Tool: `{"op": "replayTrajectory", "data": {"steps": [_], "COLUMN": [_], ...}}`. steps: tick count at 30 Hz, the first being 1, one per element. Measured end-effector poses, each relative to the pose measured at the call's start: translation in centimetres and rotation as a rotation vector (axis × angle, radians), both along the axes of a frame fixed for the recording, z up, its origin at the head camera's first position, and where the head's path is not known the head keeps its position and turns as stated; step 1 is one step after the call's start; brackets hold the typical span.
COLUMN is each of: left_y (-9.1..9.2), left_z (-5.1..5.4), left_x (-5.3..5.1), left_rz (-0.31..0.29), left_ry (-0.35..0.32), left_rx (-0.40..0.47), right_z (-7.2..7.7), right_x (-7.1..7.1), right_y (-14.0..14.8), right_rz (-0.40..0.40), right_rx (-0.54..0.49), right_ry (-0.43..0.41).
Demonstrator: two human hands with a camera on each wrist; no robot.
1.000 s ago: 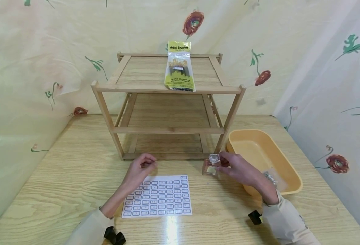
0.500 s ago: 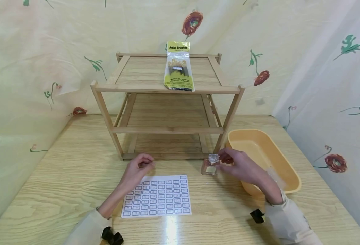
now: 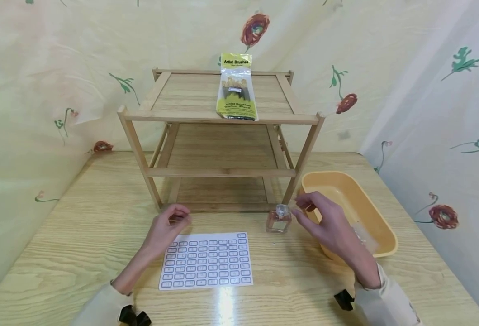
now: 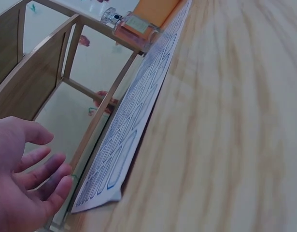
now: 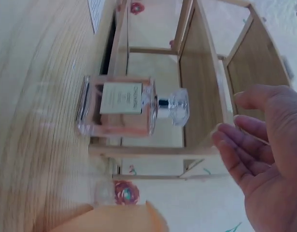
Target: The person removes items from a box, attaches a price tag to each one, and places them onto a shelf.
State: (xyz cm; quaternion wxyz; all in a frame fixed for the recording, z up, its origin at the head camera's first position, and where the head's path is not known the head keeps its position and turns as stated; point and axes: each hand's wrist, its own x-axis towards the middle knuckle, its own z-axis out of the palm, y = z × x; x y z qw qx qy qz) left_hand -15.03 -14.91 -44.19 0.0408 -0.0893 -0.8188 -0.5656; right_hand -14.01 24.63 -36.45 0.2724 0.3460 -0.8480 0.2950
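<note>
A square glass perfume bottle [image 3: 278, 221] with pink liquid and a clear faceted cap stands upright on the table before the shelf's right front leg. Just to its right is my right hand [image 3: 324, 222], apart from the bottle, with loosely bent fingers and nothing in them. The right wrist view shows a gap between that hand and the bottle's cap [image 5: 179, 107]. My left hand [image 3: 163, 230] hovers by the upper left corner of a white sheet of numbered labels [image 3: 206, 262], fingers loosely curled around nothing. In the left wrist view, the sheet's near corner [image 4: 114, 193] lifts slightly.
Behind the hands stands a wooden three-tier shelf [image 3: 223, 172]. A pack of artist brushes [image 3: 237, 88] lies on its top tier, over the front edge. At the right, a yellow plastic basin [image 3: 333, 181] holds a small clear bag [image 3: 365, 237].
My right hand has let go of the perfume bottle and drawn back to the right. My left hand has shifted slightly left. The bottle remains standing in place.
</note>
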Motion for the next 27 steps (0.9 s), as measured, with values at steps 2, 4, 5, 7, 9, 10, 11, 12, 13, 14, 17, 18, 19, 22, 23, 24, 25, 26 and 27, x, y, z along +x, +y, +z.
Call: {"op": "replayTrajectory", "data": {"steps": [2, 4, 5, 7, 9, 10, 11, 12, 13, 14, 17, 18, 19, 22, 23, 24, 25, 26, 27], "left_y": [-0.4, -0.8, -0.9, -1.1, -1.2, -1.3, -1.3, -1.4, -1.5, -1.6, -2.0, -2.2, -2.4, -3.0, -3.2, -3.3, -3.5, -3.6, -3.6], "left_z": [-0.1, -0.2, -0.2, -0.3, -0.3, -0.3, -0.3, -0.3, -0.3, -0.3, -0.2, -0.2, -0.3, -0.3, -0.3, -0.3, -0.2, -0.2, -0.2], "left_x": [0.1, 0.1, 0.2, 0.2, 0.2, 0.2, 0.2, 0.2, 0.2, 0.2, 0.3, 0.3, 0.4, 0.5, 0.5, 0.5, 0.6, 0.6, 0.7], "left_rz": [0.004, 0.006, 0.009, 0.01, 0.006, 0.001, -0.004, -0.012, -0.02, -0.028, -0.03, -0.024, -0.018, 0.0, 0.0, -0.001, -0.004, -0.005, -0.007], "left_ry": [0.018, 0.038, 0.044, 0.053, 0.061, 0.066, 0.068, 0.074, 0.079, 0.083, 0.092, 0.093, 0.092, 0.077, 0.073, 0.067, 0.061, 0.059, 0.06], "left_rx": [-0.027, -0.051, -0.062, -0.076, -0.083, -0.087, -0.09, -0.095, -0.101, -0.109, -0.146, -0.16, -0.173, -0.207, -0.216, -0.224, -0.234, -0.245, -0.258], "right_z": [0.2, 0.1, -0.1, -0.6, -1.4, -1.8, -2.2, -2.6, -3.0, -3.4, -4.4, -4.6, -4.8, -5.2, -5.3, -5.4, -5.4, -5.5, -5.5], "right_x": [0.4, 0.8, 0.9, 1.2, 1.6, 1.7, 1.9, 2.1, 2.3, 2.4, 2.6, 2.6, 2.6, 2.5, 2.4, 2.3, 2.3, 2.2, 2.1], "right_y": [-0.5, -1.1, -1.5, -2.4, -3.4, -3.8, -4.3, -4.7, -5.1, -5.5, -6.5, -6.8, -7.1, -7.8, -8.0, -8.1, -8.3, -8.4, -8.6], "right_rz": [0.023, 0.055, 0.073, 0.117, 0.156, 0.172, 0.184, 0.19, 0.184, 0.175, 0.14, 0.13, 0.123, 0.114, 0.113, 0.109, 0.106, 0.1, 0.093], "right_rx": [-0.013, -0.023, -0.025, -0.026, -0.023, -0.019, -0.016, -0.012, -0.007, -0.005, -0.002, -0.004, -0.008, -0.023, -0.03, -0.032, -0.037, -0.037, -0.036], "right_ry": [0.015, 0.025, 0.025, 0.019, 0.004, -0.005, -0.023, -0.041, -0.063, -0.084, -0.195, -0.237, -0.279, -0.396, -0.423, -0.442, -0.46, -0.474, -0.485]}}
